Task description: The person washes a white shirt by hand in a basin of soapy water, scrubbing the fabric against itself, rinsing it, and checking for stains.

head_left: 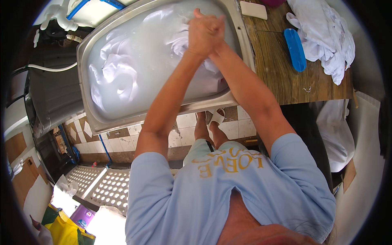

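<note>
White cloth (179, 44) bunches at the far right of the basin (243, 45), part-sunk in cloudy water (151, 61), and right above it are the hands! Left hand (197, 38) and right hand (217, 36) press together, fingers folded in a narrow clasp; whether any fabric is pinched between them, I can't tell. Over to the left, more white fabric (120, 73) billows up through the water, well apart from both hands. Just right of the basin runs a wooden counter (269, 69), a cream bar (253, 10) at its far edge, then a blue oblong piece (295, 50) touching or just beside a crumpled white pile (326, 36). Now the writing: yellow lettering (232, 163) spreads across the chest of the pale blue shirt (204, 204), upside down from here, plain and bold. Near left, a purple package (83, 215) carries marks too small to read, beside a yellow-and-green bag (65, 228). Far left, a white tap (57, 14) hangs beyond the rim.
</note>
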Demonstrator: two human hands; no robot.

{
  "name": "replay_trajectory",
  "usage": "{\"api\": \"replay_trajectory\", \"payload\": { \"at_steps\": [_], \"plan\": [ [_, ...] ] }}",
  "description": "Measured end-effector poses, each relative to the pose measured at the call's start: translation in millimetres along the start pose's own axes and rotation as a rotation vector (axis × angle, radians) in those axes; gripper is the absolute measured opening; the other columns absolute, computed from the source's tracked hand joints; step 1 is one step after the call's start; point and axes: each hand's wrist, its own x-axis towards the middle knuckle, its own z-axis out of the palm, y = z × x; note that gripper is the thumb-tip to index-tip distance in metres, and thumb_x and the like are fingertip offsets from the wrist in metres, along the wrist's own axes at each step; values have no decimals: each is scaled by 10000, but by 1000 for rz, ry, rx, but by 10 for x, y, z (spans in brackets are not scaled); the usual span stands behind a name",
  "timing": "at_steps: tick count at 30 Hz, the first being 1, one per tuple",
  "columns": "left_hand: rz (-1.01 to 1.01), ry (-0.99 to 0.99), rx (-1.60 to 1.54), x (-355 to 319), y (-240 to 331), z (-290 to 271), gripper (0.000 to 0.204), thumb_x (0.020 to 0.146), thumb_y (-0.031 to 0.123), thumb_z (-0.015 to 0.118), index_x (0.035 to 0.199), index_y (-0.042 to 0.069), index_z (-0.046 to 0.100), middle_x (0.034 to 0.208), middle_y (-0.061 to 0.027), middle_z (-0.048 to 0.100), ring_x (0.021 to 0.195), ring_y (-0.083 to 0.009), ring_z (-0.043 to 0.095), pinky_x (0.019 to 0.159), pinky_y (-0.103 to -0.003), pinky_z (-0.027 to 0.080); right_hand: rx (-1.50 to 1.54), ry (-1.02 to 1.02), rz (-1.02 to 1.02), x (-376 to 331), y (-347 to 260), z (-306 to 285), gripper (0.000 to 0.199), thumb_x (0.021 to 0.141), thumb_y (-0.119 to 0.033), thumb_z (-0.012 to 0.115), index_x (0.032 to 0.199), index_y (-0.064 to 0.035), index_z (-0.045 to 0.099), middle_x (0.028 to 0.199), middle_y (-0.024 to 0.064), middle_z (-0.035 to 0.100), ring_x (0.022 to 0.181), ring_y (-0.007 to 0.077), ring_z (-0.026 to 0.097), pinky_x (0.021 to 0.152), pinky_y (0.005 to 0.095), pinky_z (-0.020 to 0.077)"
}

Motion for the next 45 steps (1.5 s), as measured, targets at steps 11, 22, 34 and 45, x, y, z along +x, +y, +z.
{"api": "replay_trajectory", "payload": {
  "at_steps": [11,22,34,45],
  "plan": [
    [-530,-28,-721,-150,771,-164,474,900,273,645,489,82,506,462,26,430,466,-78,422,475,-236,368,6,-221,-56,254,44,-275,238,943,-370,512,841,-156,527,772,67,538,742,165,544,739,333,480],
    [-19,173,-66,-148,1,-158,442,828,83,672,494,-10,398,462,-74,318,451,-113,279,420,-333,253,-208,268,72,380,210,-298,254,936,-347,490,815,-146,586,733,23,582,636,148,563,560,282,481],
    [2,156,26,-229,-18,-403,420,828,83,664,495,-21,429,459,-130,361,398,-176,310,412,-354,266,-300,305,106,462,341,-7,278,951,-311,466,805,-107,583,751,39,613,705,167,600,645,312,513],
    [-74,123,12,-196,122,-408,386,851,178,641,555,-36,517,489,-192,453,392,-211,388,421,-374,328,-355,402,55,475,130,60,224,913,-281,549,802,-92,594,784,55,634,742,184,615,692,315,527]
  ]
}}
